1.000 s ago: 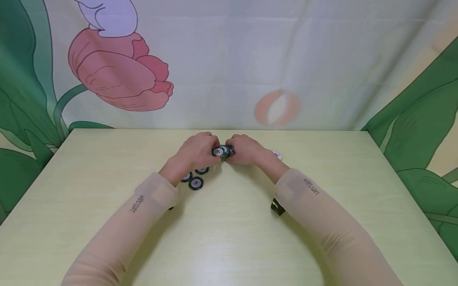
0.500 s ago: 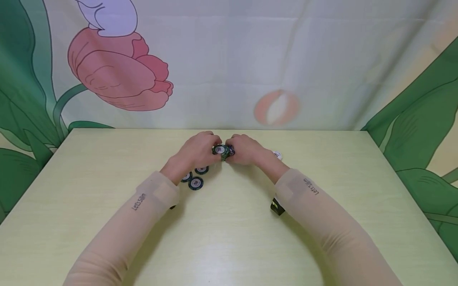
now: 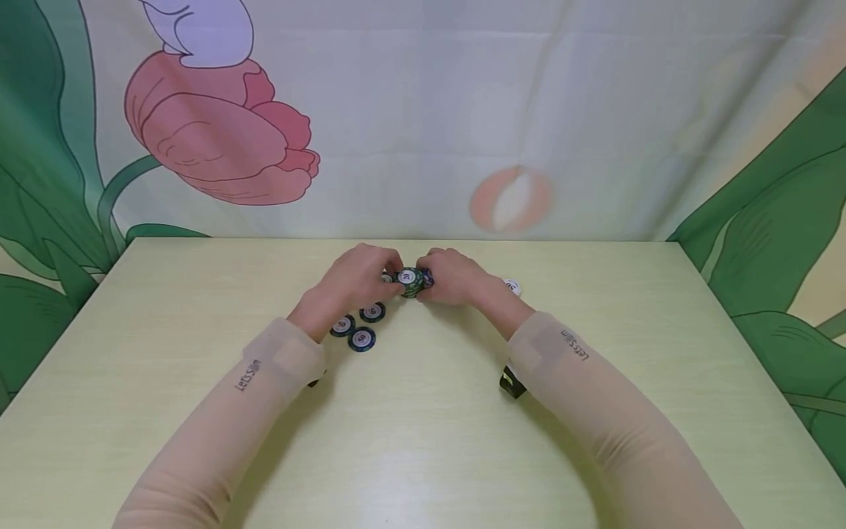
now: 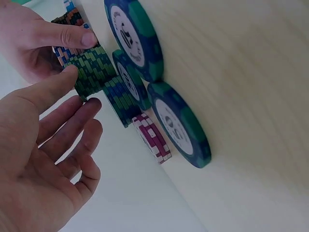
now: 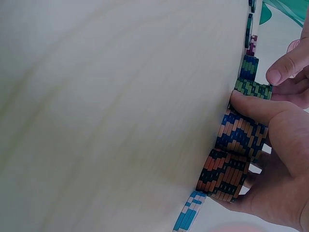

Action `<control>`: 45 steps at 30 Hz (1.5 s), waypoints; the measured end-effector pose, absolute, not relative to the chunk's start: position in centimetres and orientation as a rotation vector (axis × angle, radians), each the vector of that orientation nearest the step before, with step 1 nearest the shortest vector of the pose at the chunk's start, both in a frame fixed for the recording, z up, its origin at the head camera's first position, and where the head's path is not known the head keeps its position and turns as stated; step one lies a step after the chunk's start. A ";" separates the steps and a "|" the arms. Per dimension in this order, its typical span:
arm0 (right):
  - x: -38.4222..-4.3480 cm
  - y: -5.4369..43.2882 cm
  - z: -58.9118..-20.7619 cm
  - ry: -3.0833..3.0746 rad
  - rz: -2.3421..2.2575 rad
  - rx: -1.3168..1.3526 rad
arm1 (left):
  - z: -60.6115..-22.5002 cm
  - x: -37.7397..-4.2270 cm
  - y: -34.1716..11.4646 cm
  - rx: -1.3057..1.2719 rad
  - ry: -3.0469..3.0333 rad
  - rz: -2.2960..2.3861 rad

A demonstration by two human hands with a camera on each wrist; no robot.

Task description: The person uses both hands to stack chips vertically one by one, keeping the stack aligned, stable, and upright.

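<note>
A tall stack of green poker chips (image 4: 94, 70) stands at the far middle of the table. My left hand (image 3: 357, 279) is just left of it, thumb and fingers spread apart near its top in the left wrist view. My right hand (image 3: 452, 278) holds the row of stacks from the other side. Its thumb lies against the green stack, and its fingers reach behind a blue-and-orange stack (image 5: 241, 130). A shorter blue-green stack (image 4: 120, 99) adjoins the green one on the left, partly hidden by my left hand in the head view.
Three loose dark-rimmed chips (image 3: 361, 339) lie left of centre. A black-and-orange stack (image 5: 223, 175), blue-and-white chips (image 5: 189, 211) and magenta-and-white chips (image 4: 152, 137) continue the row. A black-and-yellow item (image 3: 512, 383) sits by the right sleeve. A curtain hangs behind the table.
My left hand brought a chip onto the green stack, lined it up, then let go and moved slightly left. The right hand has stayed still.
</note>
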State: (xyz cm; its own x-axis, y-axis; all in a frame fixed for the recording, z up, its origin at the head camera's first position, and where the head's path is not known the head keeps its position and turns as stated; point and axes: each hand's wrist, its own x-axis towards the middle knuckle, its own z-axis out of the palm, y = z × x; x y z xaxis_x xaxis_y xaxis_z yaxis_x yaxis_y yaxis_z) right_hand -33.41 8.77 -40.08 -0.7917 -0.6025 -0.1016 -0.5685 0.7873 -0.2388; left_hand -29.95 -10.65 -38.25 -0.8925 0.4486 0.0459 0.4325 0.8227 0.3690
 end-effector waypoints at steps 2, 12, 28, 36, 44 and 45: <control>-33.5 8.7 -40.1 2.805 -0.287 -0.929 | -38.2 -29.9 -10.6 0.716 2.962 0.577; -33.2 8.4 -39.8 2.810 -0.281 -0.965 | -38.2 -30.0 -10.5 0.743 2.982 0.529; -33.4 8.3 -39.9 2.805 -0.304 -0.935 | -38.2 -30.0 -10.6 0.731 2.991 0.531; -33.3 8.5 -39.6 2.802 -0.218 -0.870 | -38.1 -29.4 -10.8 0.698 2.977 0.495; -33.1 8.1 -39.0 2.773 -0.227 -0.830 | -37.5 -27.8 -11.5 0.535 2.954 0.384; -33.1 7.9 -39.0 2.775 -0.232 -0.822 | -37.5 -27.6 -11.6 0.507 2.951 0.371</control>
State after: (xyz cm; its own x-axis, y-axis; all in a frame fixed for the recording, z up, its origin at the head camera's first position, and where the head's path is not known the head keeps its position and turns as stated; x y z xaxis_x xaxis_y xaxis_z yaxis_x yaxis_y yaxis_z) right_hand -33.13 7.94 -39.01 -0.8136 -0.5527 -0.1806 -0.5149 0.8292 -0.2176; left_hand -27.64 -11.59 -37.45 -0.9359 0.3430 -0.0802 0.3125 0.9135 0.2604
